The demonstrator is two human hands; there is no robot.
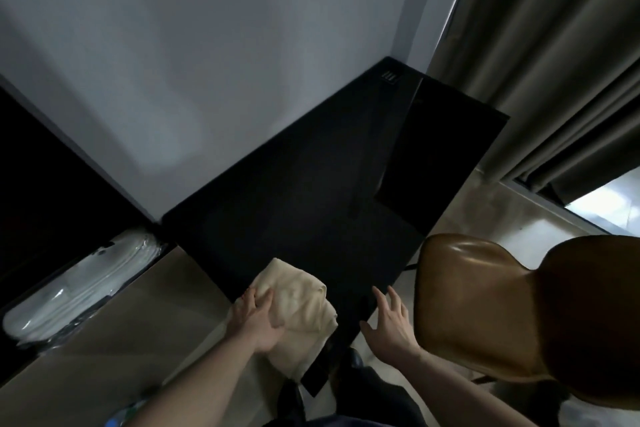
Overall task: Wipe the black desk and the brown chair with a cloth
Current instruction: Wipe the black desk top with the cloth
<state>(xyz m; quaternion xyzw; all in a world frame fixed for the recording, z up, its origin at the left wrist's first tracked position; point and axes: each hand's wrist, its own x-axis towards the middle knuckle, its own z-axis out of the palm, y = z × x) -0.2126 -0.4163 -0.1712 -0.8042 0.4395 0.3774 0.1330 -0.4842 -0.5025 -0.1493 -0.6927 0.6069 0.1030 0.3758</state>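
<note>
The black desk point(311, 191) runs from the wall corner down toward me. A folded cream cloth point(301, 308) lies on its near left corner and hangs partly over the edge. My left hand point(258, 321) presses flat on the cloth's left side, fingers spread over it. My right hand point(391, 321) hovers at the desk's near right edge, fingers apart and holding nothing. The brown chair point(519, 305), glossy leather, stands just right of the desk beside my right hand.
A white wall backs the desk. Grey-brown curtains point(554, 62) hang at the right. A dark panel point(436, 156) lies on the desk's far right. A clear plastic-wrapped bundle point(79, 288) rests low on the left. The floor is pale tile.
</note>
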